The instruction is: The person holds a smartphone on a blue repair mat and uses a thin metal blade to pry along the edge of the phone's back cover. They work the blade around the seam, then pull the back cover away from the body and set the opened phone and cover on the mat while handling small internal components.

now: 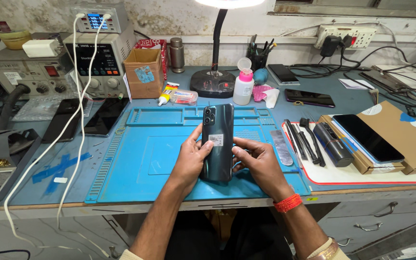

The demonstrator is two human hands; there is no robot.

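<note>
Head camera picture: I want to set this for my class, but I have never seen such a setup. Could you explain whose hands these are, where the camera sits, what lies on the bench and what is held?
There is no machine at work: a person uses two bare hands. The one picture comes from a camera worn on that person's head, looking down at a workbench.

The left hand and right hand hold a dark phone between them, back side up, camera lenses at the far end, over a blue mat.

To the right, black tools and a dark cylinder lie on a white pad, beside a cardboard box with another phone on it. Behind the mat stand a lamp, a white bottle and a small open box. Bench instruments sit at the far left.
</note>
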